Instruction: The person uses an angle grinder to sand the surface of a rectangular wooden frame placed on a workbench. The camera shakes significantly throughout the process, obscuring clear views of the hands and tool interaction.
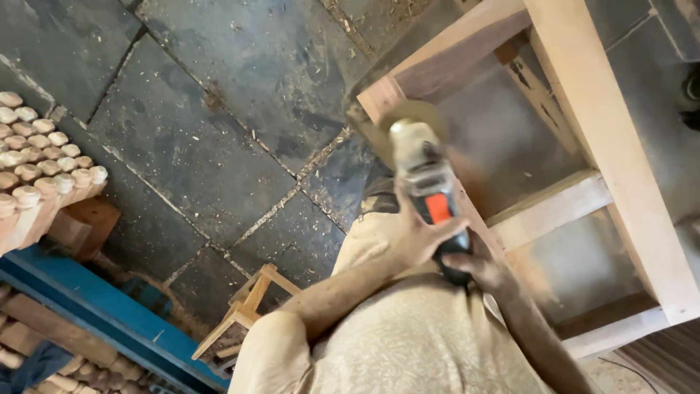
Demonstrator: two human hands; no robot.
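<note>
At frame centre, left hand [412,233] and right hand [477,263] both clench the angle grinder [426,190], forearms converging from 6 o'clock; disc touches the wooden frame [590,109] corner at 12 o'clock.

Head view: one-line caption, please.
Both hands, left and right, press an angle grinder against a wooden frame.

No packages, labels, signs or screens are showing anywhere here; nothing of that kind is lying on the floor.
</note>
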